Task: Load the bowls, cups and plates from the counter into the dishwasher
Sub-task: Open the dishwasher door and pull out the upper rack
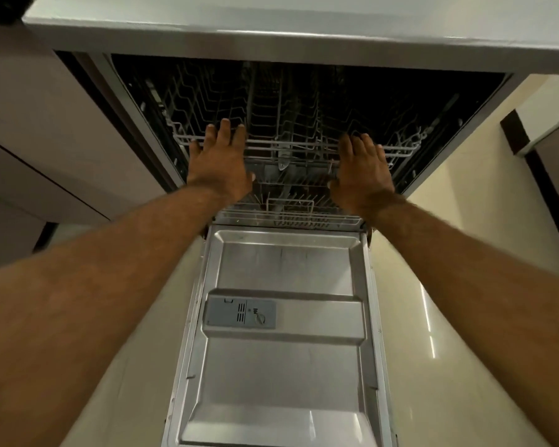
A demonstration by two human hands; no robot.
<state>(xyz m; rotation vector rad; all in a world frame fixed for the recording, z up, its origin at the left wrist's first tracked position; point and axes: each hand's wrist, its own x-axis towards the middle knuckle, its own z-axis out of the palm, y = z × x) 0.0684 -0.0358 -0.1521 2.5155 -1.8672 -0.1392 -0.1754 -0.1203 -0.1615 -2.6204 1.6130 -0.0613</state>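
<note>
Nearest me the dishwasher (465, 101) door (284, 366) lies folded fully down, its steel liner facing up and the grey detergent dispenser (241, 314) set in its left half. Just past the door's hinge edge sits the lower rack (291, 217), pushed in, with nothing on it that I can see.

Above that edge, my left hand (220, 162) and right hand (363, 171) reach the front rail of the upper rack (304, 145), fingers straight and laid over the wire, thumbs underneath, not yet curled round it. That rack looks bare too.

Farthest from the door, the counter (271, 30) edge runs overhead; no bowl, cup or plate shows anywhere, so I take them to be up there out of view.

I judge this to be preparation: loading hasn't begun. Next I should close my fingers on the rail and draw the rack evenly out over the door.
</note>
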